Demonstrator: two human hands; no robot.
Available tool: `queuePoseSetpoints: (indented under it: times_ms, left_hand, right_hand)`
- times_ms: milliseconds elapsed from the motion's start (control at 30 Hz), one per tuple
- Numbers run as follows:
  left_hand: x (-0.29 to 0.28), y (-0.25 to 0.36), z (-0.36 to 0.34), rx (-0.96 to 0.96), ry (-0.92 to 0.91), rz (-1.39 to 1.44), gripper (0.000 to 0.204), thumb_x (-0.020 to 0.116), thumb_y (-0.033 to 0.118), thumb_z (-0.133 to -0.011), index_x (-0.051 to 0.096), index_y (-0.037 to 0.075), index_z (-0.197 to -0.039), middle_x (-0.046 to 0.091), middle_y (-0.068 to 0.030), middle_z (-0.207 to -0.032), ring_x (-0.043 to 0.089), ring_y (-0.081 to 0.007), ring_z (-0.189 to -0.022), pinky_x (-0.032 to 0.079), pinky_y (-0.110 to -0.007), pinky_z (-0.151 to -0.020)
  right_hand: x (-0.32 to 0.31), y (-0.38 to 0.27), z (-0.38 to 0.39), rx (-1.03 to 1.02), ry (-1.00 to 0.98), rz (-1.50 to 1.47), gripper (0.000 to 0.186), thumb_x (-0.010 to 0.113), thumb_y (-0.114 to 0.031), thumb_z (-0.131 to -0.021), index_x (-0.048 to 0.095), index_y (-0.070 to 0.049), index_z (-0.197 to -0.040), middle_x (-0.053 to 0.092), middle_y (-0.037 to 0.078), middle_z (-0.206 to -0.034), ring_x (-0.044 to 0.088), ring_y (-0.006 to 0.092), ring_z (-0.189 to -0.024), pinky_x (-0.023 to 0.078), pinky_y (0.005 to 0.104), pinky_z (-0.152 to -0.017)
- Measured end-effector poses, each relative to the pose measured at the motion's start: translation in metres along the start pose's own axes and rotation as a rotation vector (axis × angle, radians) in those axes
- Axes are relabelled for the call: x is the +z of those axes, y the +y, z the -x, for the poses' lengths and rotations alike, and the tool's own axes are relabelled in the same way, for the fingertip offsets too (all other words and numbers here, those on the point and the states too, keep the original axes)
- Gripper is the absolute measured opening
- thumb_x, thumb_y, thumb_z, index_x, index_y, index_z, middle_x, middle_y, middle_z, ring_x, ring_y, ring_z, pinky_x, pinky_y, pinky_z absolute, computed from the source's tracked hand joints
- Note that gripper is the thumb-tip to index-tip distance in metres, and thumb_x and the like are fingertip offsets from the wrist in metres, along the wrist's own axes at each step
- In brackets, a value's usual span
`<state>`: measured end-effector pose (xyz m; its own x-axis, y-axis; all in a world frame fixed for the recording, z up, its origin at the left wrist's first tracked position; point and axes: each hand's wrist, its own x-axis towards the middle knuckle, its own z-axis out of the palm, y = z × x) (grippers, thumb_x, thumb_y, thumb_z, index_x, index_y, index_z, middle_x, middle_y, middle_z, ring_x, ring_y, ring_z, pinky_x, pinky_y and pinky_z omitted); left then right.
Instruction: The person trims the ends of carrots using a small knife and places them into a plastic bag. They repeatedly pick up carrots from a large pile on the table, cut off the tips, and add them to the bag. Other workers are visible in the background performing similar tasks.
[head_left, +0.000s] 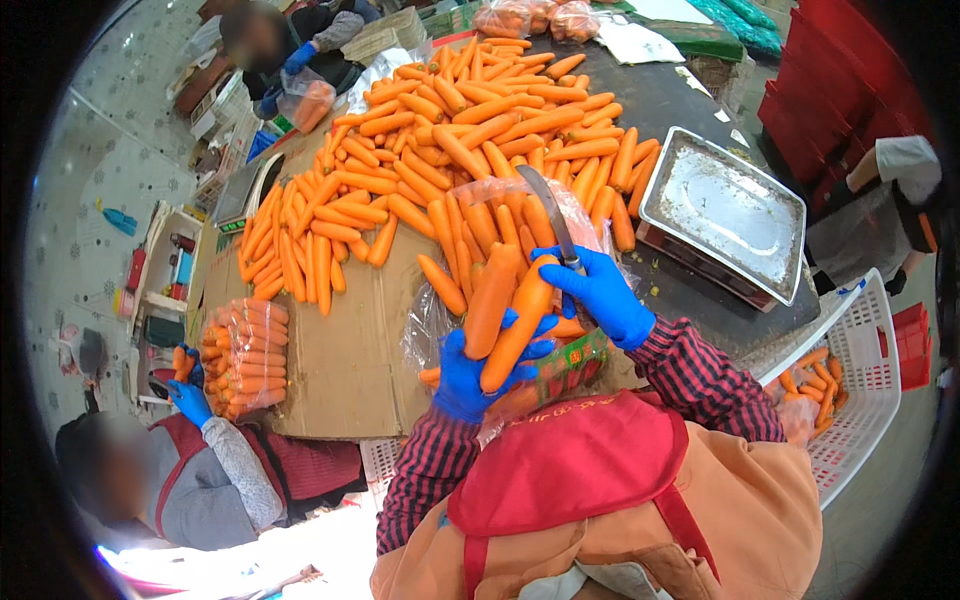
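Two carrots [517, 328] lie side by side in my left hand [468, 378], its blue-gloved fingers wrapped round their lower ends. My right hand [608, 292], also gloved in blue, grips a knife [546, 208] with a curved dark blade pointing up and away. The fingers of that hand are at the upper end of the nearer carrot. Under both hands lies an opened clear plastic bag [424, 325] with several carrots in it. A large heap of loose carrots [440, 140] spreads over the table just beyond.
A scale with a metal tray [725, 212] stands to the right. White crate [850, 420] with carrots is at lower right. A packed bag of carrots [245, 360] sits at the cardboard's [350, 345] left edge. Two gloved co-workers are at the left and far left; another person stands right.
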<state>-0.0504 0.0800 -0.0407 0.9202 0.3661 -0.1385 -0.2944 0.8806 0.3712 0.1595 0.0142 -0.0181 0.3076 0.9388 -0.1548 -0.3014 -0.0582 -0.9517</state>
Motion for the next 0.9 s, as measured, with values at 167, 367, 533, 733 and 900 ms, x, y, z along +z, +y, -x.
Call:
queuePoseSetpoints:
  times_ms: [167, 367, 533, 733, 900]
  left_hand:
    - [0.015, -0.009, -0.019, 0.002, -0.031, 0.357, 0.066, 0.053, 0.048, -0.086, 0.044, 0.003, -0.132, 0.029, -0.0323, -0.141, 0.048, -0.0405, -0.119, 0.050, -0.044, -0.090]
    - [0.032, -0.012, -0.031, 0.472, 0.255, -0.412, 0.048, 0.053, 0.030, -0.091, 0.045, -0.002, -0.127, 0.051, -0.0174, -0.126, 0.045, -0.0391, -0.121, 0.042, -0.047, -0.103]
    - [0.019, -0.001, -0.031, 0.451, 0.307, -0.040, 0.045, 0.051, 0.032, -0.092, 0.048, 0.000, -0.123, 0.052, -0.0159, -0.124, 0.049, -0.0371, -0.117, 0.045, -0.045, -0.099]
    - [-0.025, 0.008, 0.000, 0.292, 0.028, -0.046, 0.074, 0.056, 0.062, -0.078, 0.053, -0.001, -0.117, 0.043, -0.0253, -0.133, 0.056, -0.0342, -0.102, 0.051, -0.039, -0.077]
    - [-0.017, 0.027, 0.017, 0.362, -0.045, -0.758, 0.056, 0.071, 0.054, -0.069, 0.068, 0.003, -0.092, 0.055, -0.0268, -0.119, 0.055, -0.0345, -0.108, 0.048, -0.043, -0.082]
  right_hand:
    - [0.003, 0.013, -0.014, 0.034, 0.114, -0.065, 0.039, 0.064, -0.029, -0.088, 0.060, -0.003, -0.116, 0.059, 0.000, -0.080, 0.054, 0.0055, -0.061, 0.043, 0.0191, -0.051]
    - [-0.010, 0.023, -0.006, -0.105, 0.210, 0.206, 0.033, 0.068, -0.019, -0.084, 0.062, -0.005, -0.114, 0.063, 0.002, -0.084, 0.059, 0.0084, -0.071, 0.047, 0.0230, -0.058]
    - [-0.014, 0.026, 0.015, -0.374, 0.202, 0.528, 0.025, 0.069, -0.012, -0.079, 0.067, -0.005, -0.103, 0.066, 0.009, -0.084, 0.061, 0.0127, -0.073, 0.050, 0.0288, -0.068]
    - [-0.012, 0.022, 0.023, -0.367, 0.250, 0.540, 0.018, 0.070, -0.015, -0.079, 0.067, -0.006, -0.094, 0.064, 0.011, -0.075, 0.062, 0.0170, -0.065, 0.048, 0.0303, -0.061]
    - [-0.004, 0.006, 0.027, -0.462, 0.179, 0.744, 0.011, 0.067, -0.019, -0.079, 0.066, -0.010, -0.087, 0.060, 0.011, -0.068, 0.060, 0.0271, -0.059, 0.046, 0.0346, -0.053]
